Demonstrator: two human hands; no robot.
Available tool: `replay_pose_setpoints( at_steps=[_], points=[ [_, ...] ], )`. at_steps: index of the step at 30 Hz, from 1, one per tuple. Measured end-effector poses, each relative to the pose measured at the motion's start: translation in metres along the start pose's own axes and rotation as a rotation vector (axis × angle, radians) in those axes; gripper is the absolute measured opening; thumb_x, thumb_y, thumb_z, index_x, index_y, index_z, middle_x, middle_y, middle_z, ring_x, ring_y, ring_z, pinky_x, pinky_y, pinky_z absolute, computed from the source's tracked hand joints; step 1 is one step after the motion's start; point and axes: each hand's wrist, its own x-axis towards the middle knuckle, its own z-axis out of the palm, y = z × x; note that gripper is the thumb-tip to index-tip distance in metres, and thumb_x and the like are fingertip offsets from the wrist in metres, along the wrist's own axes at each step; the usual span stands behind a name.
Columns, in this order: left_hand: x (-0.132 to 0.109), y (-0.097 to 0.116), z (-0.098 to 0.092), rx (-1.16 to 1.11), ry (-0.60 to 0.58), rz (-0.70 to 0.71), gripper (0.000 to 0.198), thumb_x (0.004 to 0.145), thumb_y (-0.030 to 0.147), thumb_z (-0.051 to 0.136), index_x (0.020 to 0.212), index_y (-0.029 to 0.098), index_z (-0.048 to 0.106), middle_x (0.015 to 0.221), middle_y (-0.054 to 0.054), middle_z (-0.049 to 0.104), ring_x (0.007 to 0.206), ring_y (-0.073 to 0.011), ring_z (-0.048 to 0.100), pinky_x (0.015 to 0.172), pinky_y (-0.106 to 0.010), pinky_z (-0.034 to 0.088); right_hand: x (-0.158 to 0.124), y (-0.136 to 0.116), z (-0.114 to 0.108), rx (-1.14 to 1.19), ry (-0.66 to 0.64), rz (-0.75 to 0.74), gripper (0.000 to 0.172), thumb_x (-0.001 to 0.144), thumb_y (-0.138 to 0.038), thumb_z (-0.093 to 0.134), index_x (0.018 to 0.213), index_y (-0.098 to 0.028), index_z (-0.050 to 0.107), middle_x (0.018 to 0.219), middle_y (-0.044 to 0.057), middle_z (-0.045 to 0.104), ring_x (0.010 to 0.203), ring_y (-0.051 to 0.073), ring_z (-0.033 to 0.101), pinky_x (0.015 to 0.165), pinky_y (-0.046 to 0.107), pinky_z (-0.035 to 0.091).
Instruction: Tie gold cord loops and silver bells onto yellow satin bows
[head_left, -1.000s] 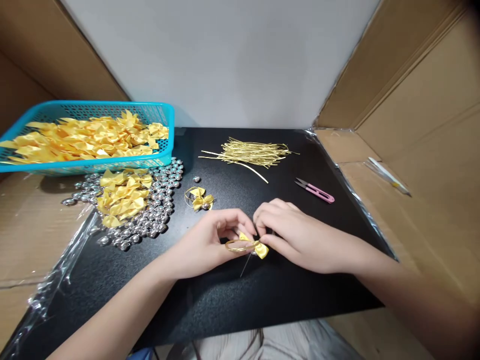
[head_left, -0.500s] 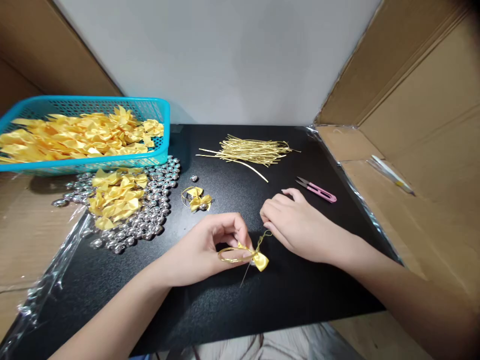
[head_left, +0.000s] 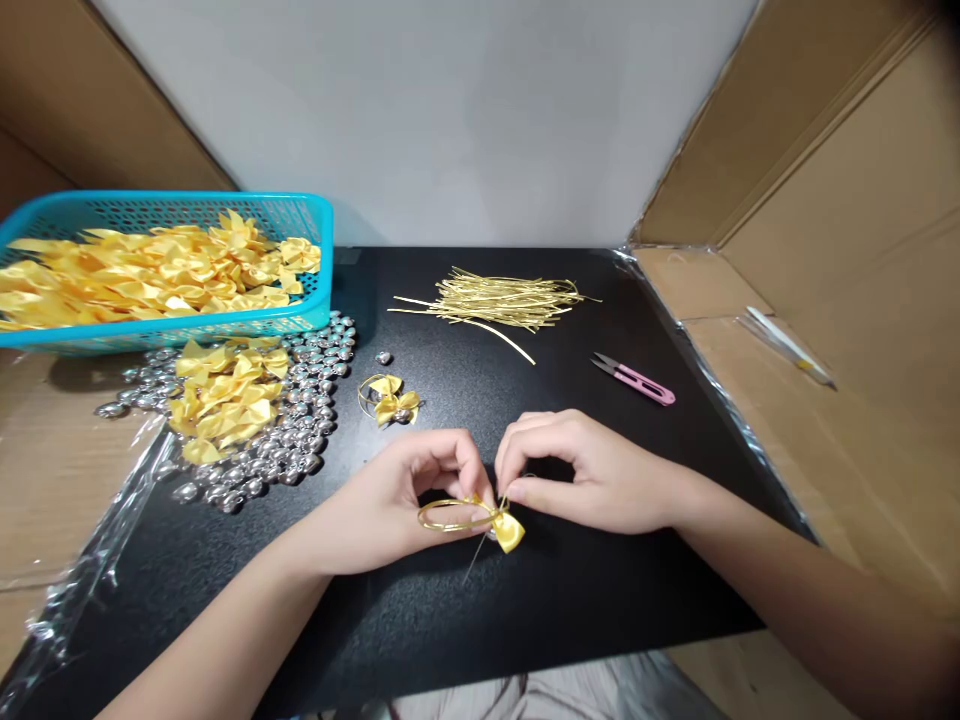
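My left hand (head_left: 420, 500) pinches a yellow ribbon bow (head_left: 509, 532) between thumb and fingers. A loop of gold cord (head_left: 442, 527) hangs off the bow over the thumb, and a thin needle-like strand (head_left: 473, 561) sticks out below. Part of a silver bead shows under the bow. Close against it, my right hand (head_left: 574, 470) has thumb and forefinger closed on the gold cord end just above the bow; the fingertips partly hide it. Beyond my left hand lie finished-looking yellow bows with gold loops and silver beads (head_left: 394, 402).
A turquoise basket (head_left: 328, 270) of yellow bows stands at the left. Before it, more bows (head_left: 225, 400) lie among many silver beads (head_left: 300, 460). Gold cords (head_left: 510, 300) lie at the back, pink thread snips (head_left: 637, 382) at the right, a white pen-like tool (head_left: 787, 345) on the cardboard.
My right hand has moved left and closed its fingertips on the cord end that stood up loose beside it. My left hand keeps its hold on the bow.
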Motion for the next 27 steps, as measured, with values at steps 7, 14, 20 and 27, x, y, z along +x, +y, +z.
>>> replay_pose_setpoints(
  at_steps=[7, 14, 20, 27],
  points=[
    [0.002, 0.000, 0.002, 0.061, -0.001, 0.001, 0.014, 0.078, 0.012, 0.072, 0.075, 0.015, 0.058, 0.074, 0.002, 0.066, 0.069, -0.0079, 0.063, 0.066, -0.017, 0.049, -0.002, 0.015, 0.011, 0.867, -0.085, 0.366, 0.014, 0.078, -0.026, 0.058, 0.069, -0.015, 0.054, 0.071, 0.000, 0.052, 0.067, 0.012, 0.047, 0.068, 0.028, 0.039],
    [0.001, -0.002, 0.010, 0.587, 0.164, 0.205, 0.011, 0.085, 0.014, 0.066, 0.088, 0.021, 0.074, 0.079, 0.001, 0.074, 0.071, -0.0110, 0.066, 0.067, -0.020, 0.049, -0.014, 0.009, 0.018, 0.551, 0.053, 0.314, 0.032, 0.092, -0.031, 0.048, 0.064, -0.019, 0.038, 0.059, -0.006, 0.033, 0.056, 0.009, 0.027, 0.055, 0.025, 0.024],
    [0.001, -0.001, 0.016, 0.796, 0.201, 0.522, 0.015, 0.084, 0.005, 0.064, 0.086, 0.017, 0.071, 0.079, -0.002, 0.074, 0.073, -0.0125, 0.066, 0.070, -0.022, 0.051, -0.016, 0.008, 0.017, 0.418, 0.091, 0.192, 0.035, 0.092, -0.034, 0.048, 0.062, -0.019, 0.040, 0.058, -0.006, 0.035, 0.056, 0.009, 0.030, 0.055, 0.025, 0.026],
    [0.001, -0.010, 0.017, 0.811, 0.238, 0.624, 0.018, 0.081, 0.000, 0.062, 0.087, 0.016, 0.067, 0.079, -0.003, 0.073, 0.073, -0.0134, 0.065, 0.070, -0.025, 0.052, -0.015, 0.008, 0.021, 0.582, 0.091, 0.280, 0.046, 0.082, -0.035, 0.064, 0.058, -0.022, 0.028, 0.054, -0.010, 0.023, 0.050, 0.006, 0.020, 0.047, 0.022, 0.019]
  ],
)
